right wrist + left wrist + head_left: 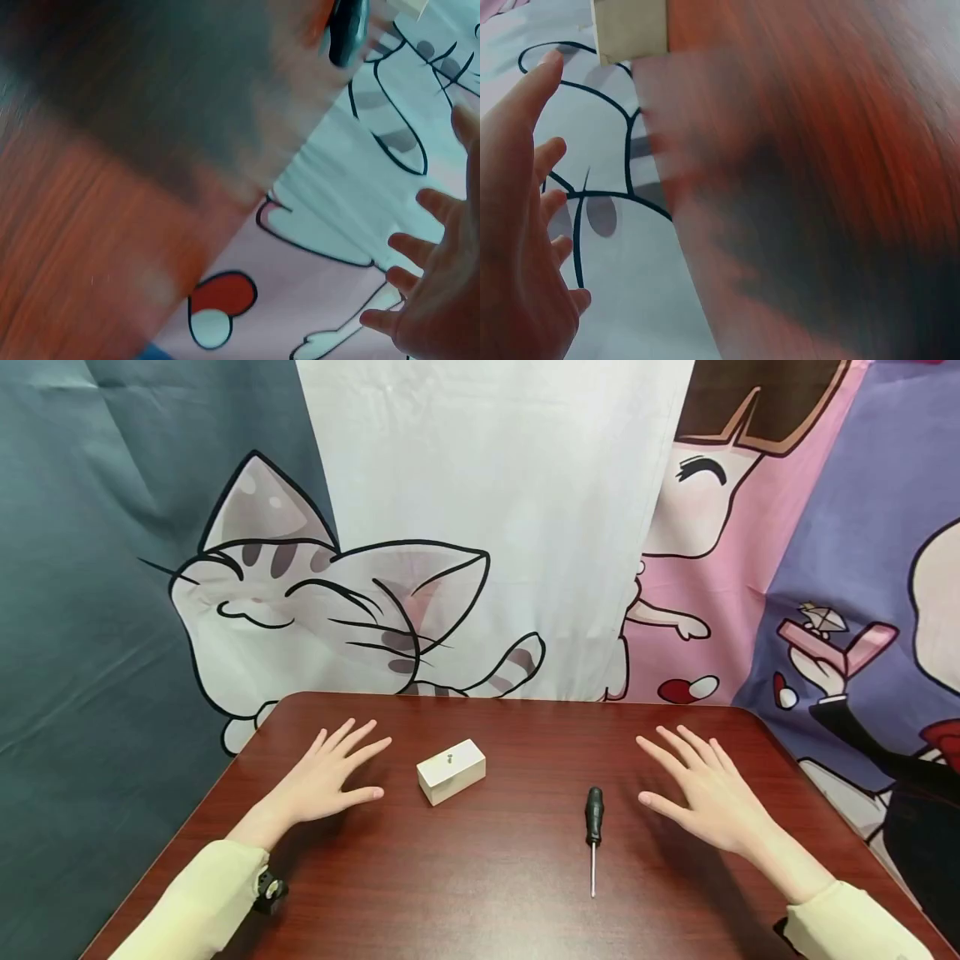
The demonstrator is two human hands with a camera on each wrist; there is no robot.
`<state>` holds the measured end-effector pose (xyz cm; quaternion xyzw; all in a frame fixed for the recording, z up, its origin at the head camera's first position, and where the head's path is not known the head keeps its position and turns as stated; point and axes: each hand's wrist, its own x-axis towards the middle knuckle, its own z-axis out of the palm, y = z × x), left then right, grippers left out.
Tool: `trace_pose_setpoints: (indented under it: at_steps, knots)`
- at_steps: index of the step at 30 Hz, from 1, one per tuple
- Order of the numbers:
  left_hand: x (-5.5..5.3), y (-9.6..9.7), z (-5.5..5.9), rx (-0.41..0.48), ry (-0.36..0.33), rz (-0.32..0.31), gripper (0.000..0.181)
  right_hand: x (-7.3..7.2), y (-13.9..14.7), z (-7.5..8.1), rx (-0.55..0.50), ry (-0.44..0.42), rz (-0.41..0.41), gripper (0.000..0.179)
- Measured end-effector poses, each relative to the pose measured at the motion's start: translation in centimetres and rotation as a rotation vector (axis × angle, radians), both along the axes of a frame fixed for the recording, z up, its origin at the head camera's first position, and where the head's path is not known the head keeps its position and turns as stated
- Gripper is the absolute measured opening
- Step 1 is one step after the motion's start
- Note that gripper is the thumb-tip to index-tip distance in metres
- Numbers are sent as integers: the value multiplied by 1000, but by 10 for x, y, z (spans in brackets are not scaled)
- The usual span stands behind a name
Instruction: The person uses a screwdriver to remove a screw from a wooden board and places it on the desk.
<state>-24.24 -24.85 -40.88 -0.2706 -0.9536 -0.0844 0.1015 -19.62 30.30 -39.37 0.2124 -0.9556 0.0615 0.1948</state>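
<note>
Fingers spread, my left hand (326,781) hovers over the left part of the table and holds nothing. Nearest to it is a pale rectangular block (452,772), with a small screw (449,759) standing up from its top. My right hand (705,793) is likewise spread and holds nothing, above the right part of the table. To its left lies a screwdriver (594,818) with a black handle, its metal shaft pointing toward me. In the left wrist view the block (630,30) shows at the top edge; the screwdriver handle (349,31) shows in the right wrist view.
The reddish-brown wooden table (480,877) has rounded far corners. Right behind its far edge hangs a cloth (495,460) printed with a cartoon cat and figures. A dark strap with a small device (270,891) sits at my left wrist.
</note>
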Motion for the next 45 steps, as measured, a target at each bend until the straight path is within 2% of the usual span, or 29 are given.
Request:
trace_pose_setpoints:
  at_steps: [8, 15, 21, 26, 34, 40, 45]
  knots:
    - [-7, 24, -2, 67, -71, -4, 75, -5, -19, -12, -78, 12, -12, 68]
    - [-13, 45, -10, 100, -57, -41, 73, -7, -36, -23, -101, -16, -38, 64]
    - [-15, 58, -17, 141, -47, -40, 71, -8, -47, -31, -111, -60, -60, 63]
    - [-19, 66, -21, 147, -59, -24, 70, -9, -54, -38, -113, -79, -85, 63]
    - [-20, 71, -27, 149, -118, 0, 69, -12, -69, -50, -71, -110, -118, 65]
    - [-19, 75, -30, 166, -120, -7, 65, -12, -72, -53, -47, -145, -142, 64]
    - [-20, 80, -31, 193, -145, -12, 59, -10, -72, -53, -35, -151, -137, 54]
